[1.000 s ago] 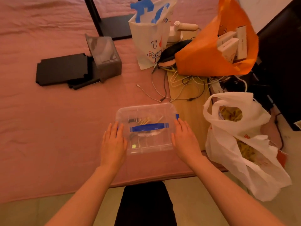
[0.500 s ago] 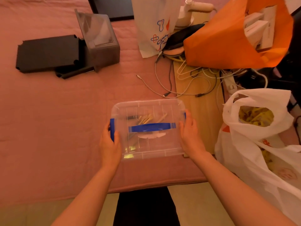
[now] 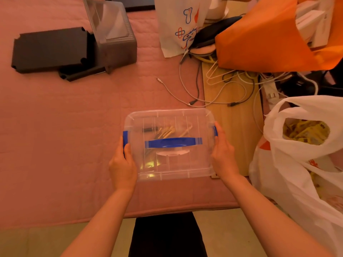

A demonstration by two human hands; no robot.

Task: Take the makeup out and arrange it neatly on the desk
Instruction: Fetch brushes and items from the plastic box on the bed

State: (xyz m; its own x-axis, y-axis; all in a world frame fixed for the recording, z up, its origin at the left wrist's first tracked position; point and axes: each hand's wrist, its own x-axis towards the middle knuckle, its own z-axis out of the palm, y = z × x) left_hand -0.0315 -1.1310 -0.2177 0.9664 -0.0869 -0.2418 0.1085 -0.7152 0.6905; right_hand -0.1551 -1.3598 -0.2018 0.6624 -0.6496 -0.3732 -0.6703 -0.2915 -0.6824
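Head: left hand (image 3: 122,166), right hand (image 3: 223,156) grip box (image 3: 167,169) (lidded).

Clear box (image 3: 167,167): see-through, no colour. Blue handle (image 3: 171,142) on lid, blue clips (image 3: 125,138) at both ends. Gold sticks (image 3: 165,131) and small black thing (image 3: 148,129) show through lid.
Cloth (image 3: 65,117): pink, faint stitched lines.
Flat tray (image 3: 50,47): black.
Lidded box (image 3: 115,38): smoky grey, see-through.
Paper bag (image 3: 176,25): white, blue and red drawings.
Big bag (image 3: 259,39): bright orange; white boxes (image 3: 311,21) inside.
Plastic bag (image 3: 297,164): white, orange-red print; yellow stuff (image 3: 304,130) inside.
Cables (image 3: 222,89): white, grey, some black.
Board (image 3: 232,127): light yellow wood.
Floor (image 3: 37,242): pale beige.
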